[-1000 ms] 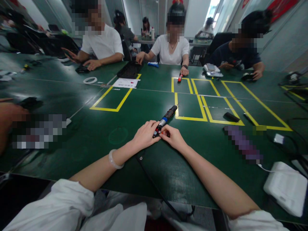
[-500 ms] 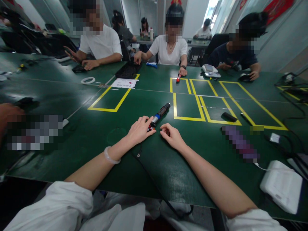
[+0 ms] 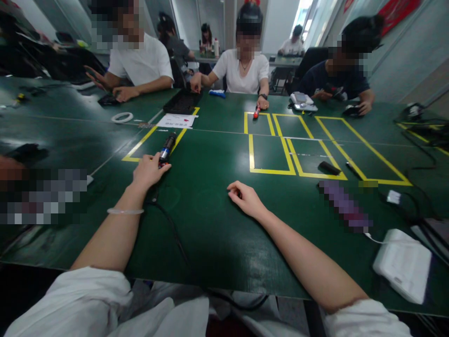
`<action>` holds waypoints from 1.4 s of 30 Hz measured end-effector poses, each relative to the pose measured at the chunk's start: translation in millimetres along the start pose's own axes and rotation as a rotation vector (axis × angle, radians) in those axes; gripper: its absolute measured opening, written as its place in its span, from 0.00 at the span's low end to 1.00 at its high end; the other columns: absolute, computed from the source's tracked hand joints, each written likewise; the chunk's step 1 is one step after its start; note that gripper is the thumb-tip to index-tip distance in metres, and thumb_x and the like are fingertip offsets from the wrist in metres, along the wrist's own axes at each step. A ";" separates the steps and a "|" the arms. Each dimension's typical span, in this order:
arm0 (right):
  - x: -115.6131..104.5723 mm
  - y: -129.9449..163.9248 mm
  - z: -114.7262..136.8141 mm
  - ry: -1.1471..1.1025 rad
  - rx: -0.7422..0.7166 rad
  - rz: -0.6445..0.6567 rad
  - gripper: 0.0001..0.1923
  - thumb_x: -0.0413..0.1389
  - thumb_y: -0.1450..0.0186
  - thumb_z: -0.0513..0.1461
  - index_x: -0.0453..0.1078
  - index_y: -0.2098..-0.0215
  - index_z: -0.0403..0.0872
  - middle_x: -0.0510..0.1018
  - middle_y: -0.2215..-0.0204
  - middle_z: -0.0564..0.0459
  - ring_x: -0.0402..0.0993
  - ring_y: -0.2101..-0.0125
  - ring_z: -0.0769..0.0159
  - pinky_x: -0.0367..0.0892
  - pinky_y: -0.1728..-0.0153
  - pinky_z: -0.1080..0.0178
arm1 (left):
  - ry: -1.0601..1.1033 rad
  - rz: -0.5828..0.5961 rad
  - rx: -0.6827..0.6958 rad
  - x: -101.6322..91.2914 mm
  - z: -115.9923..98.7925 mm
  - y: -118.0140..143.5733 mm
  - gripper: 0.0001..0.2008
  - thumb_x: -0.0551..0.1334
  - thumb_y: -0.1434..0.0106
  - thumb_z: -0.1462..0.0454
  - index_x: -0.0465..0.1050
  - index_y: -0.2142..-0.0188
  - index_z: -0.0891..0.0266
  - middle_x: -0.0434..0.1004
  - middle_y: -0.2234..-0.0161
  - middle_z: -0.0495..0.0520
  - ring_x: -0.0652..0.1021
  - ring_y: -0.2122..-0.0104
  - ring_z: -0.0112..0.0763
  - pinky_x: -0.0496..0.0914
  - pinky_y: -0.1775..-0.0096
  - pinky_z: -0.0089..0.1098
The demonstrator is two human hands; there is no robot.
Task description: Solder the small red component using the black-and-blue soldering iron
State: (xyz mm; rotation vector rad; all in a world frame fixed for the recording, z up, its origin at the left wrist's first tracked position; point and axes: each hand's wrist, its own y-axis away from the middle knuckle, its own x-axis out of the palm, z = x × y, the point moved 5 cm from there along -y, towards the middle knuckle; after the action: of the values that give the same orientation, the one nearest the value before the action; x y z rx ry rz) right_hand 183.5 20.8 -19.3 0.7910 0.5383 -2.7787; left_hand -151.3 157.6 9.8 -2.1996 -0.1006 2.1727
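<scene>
My left hand [image 3: 149,171] is closed around the rear end of a slim corded electric screwdriver [image 3: 167,146]. Its black nose points away from me, with a blue band and red parts showing by my fingers; the grip end is hidden under the palm. The front of it lies over the yellow-taped rectangle [image 3: 138,146] at the left. A black cord [image 3: 171,229] trails from beneath this hand towards the table's near edge. My right hand [image 3: 245,199] rests on the green table with curled fingers, and something dark shows inside that I cannot make out.
Yellow-taped rectangles [image 3: 271,172] mark the table ahead and right, with a black piece [image 3: 329,168] on one. A white sheet [image 3: 176,120], black tray [image 3: 180,100] and white ring [image 3: 122,117] lie far left. A white charger [image 3: 402,266] stands right. Co-workers sit opposite, one holding a red tool [image 3: 256,113].
My left hand has carried the electric screwdriver leftward from the table's middle to the left taped rectangle, drawing the cord along. My right hand stays nearly in place. The view has shifted slightly.
</scene>
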 end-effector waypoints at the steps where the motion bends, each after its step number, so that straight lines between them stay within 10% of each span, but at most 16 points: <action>1: 0.1 0.0 0.0 0.001 0.001 0.000 0.07 0.53 0.34 0.35 0.68 0.58 0.46 0.73 0.71 0.55 0.69 0.69 0.68 0.62 0.67 0.66 | -0.001 0.012 -0.012 -0.1 7.5 -1.5 0.35 0.51 0.34 0.44 0.58 0.36 0.65 0.63 0.45 0.71 0.68 0.49 0.55 0.67 0.54 0.46; 23: 1.1 -0.8 -3.4 0.016 0.018 0.003 0.07 0.53 0.34 0.36 0.69 0.57 0.47 0.75 0.70 0.55 0.70 0.69 0.68 0.62 0.67 0.67 | 0.153 -0.195 0.057 -25.5 -38.7 28.0 0.20 0.49 0.31 0.55 0.69 0.50 0.66 0.75 0.55 0.64 0.76 0.57 0.46 0.69 0.56 0.41; 32: 1.5 0.4 0.1 -0.082 -0.008 0.021 0.12 0.54 0.35 0.36 0.65 0.52 0.48 0.73 0.70 0.57 0.69 0.71 0.70 0.63 0.68 0.67 | 0.822 0.413 0.691 -1.1 -163.5 95.6 0.23 0.55 0.33 0.53 0.69 0.43 0.60 0.77 0.55 0.56 0.76 0.58 0.34 0.69 0.56 0.32; 42: 3.4 0.6 9.8 -0.058 -0.090 0.068 0.06 0.57 0.37 0.36 0.68 0.61 0.47 0.72 0.68 0.55 0.68 0.70 0.69 0.65 0.67 0.66 | 0.976 0.572 0.728 -3.9 -178.9 116.3 0.29 0.56 0.33 0.58 0.56 0.35 0.61 0.73 0.59 0.54 0.75 0.61 0.31 0.68 0.57 0.32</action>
State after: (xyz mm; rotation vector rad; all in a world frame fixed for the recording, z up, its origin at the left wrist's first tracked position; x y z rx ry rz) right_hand 176.3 16.0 -13.6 0.6934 0.6099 -2.6857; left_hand 29.0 43.4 6.7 -2.6025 1.2225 0.7298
